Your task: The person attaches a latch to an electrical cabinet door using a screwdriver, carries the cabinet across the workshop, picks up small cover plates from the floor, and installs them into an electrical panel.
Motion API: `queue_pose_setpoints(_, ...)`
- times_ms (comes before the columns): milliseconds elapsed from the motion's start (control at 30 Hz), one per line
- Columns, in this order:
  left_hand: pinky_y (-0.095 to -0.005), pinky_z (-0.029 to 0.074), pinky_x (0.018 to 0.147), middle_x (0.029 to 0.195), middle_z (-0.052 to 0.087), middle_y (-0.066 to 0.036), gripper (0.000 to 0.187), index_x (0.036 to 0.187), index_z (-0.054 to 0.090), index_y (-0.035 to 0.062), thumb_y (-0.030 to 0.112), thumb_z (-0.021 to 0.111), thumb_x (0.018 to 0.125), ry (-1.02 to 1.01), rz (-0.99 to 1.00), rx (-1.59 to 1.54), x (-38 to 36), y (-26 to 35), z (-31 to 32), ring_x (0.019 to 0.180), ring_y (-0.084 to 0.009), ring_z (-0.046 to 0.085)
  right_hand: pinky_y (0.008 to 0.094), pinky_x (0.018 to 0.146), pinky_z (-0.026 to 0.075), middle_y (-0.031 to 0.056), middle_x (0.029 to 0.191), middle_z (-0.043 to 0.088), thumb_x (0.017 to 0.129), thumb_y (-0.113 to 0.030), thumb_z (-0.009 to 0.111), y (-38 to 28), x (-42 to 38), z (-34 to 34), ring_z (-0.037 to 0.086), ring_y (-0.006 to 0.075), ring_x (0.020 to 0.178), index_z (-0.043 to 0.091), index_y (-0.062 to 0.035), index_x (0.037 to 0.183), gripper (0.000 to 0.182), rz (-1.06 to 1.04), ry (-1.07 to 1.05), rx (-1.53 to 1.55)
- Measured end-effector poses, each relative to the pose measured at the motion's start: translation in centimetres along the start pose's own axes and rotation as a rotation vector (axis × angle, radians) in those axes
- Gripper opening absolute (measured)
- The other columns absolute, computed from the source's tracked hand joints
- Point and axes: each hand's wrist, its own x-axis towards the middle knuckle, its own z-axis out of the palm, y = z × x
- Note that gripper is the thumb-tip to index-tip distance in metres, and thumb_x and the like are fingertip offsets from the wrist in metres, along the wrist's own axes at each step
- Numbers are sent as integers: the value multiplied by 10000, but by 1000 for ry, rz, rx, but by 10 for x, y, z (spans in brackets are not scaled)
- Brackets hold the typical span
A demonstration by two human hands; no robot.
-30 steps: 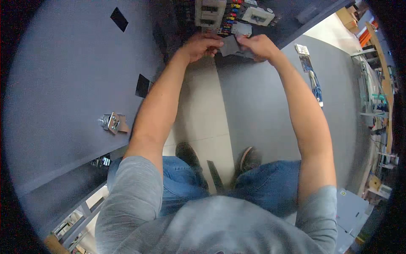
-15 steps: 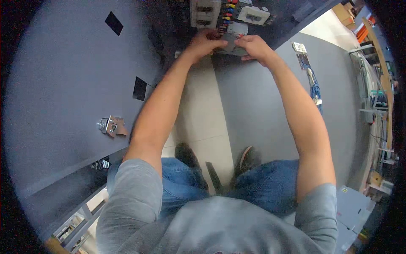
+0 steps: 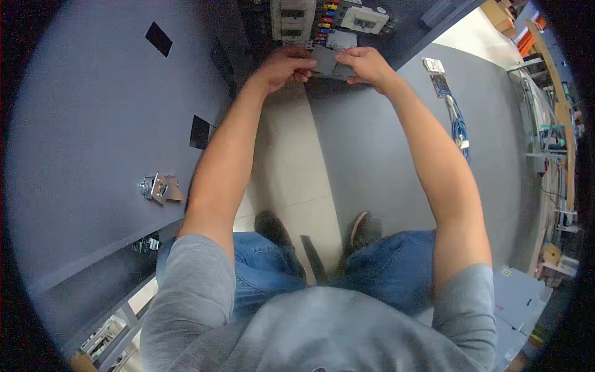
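Note:
A grey flat piece (image 3: 325,61) is held between my two hands at the lower edge of the electrical equipment. My left hand (image 3: 286,67) pinches its left side, with thumb and fingers closed on it. On the right side, my right hand (image 3: 367,66) grips it between thumb and fingers. Just above the piece are a white component (image 3: 341,40) and a column of red, yellow and blue terminals (image 3: 326,18). A white-framed breaker (image 3: 365,20) lies to their upper right, and a pale breaker block (image 3: 293,20) to their left.
A large grey panel (image 3: 93,136) with a metal latch (image 3: 160,188) stands at left. To the right, another grey panel (image 3: 396,161) carries a blue cable bundle (image 3: 458,127). My shoes (image 3: 365,230) are below on the pale floor (image 3: 288,149). Shelving stands at far right.
The view has shifted slightly. My left hand has moved left and a little down, and more of the grey piece shows between my hands.

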Motion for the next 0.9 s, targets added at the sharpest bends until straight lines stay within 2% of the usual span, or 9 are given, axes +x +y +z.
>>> queue_pose_setpoints(233,-268,543,686,923,665,-51,192,1012,645,35,144,701,865,-54,-1,-104,2,-5,-11,808,-156,649,343,743,575,36,1068,654,883,-298,661,-6,-2,-5,604,163,976,684,-41,1093,333,10,-69,56)
queue_pose_setpoints(333,-273,549,700,926,665,-57,201,1016,643,23,145,699,866,-49,-5,-133,0,-2,-10,829,-166,657,369,844,531,27,1203,607,898,-301,640,-12,-5,-10,546,144,1102,672,-75,1095,302,35,-112,50)
queue_pose_setpoints(533,-280,555,745,970,672,-75,248,1041,644,-4,166,700,869,-80,1,-134,-6,7,-1,865,-184,665,331,802,522,-6,1082,638,887,-297,659,-9,0,-35,558,110,1028,681,-102,1090,283,1,-243,41)
queue_pose_setpoints(633,-283,558,754,988,674,-77,262,1056,651,-5,171,701,869,-154,-15,-103,-7,14,5,873,-183,664,315,790,516,-21,1023,641,879,-292,670,-11,-6,-39,566,102,980,681,-100,1077,276,12,-222,59)
queue_pose_setpoints(900,-290,563,747,988,664,-68,264,1067,641,2,176,695,876,-177,-16,-81,-8,16,5,867,-175,652,313,805,517,-21,1045,635,883,-306,669,-9,-5,-41,562,98,996,682,-107,1074,276,33,-223,45)
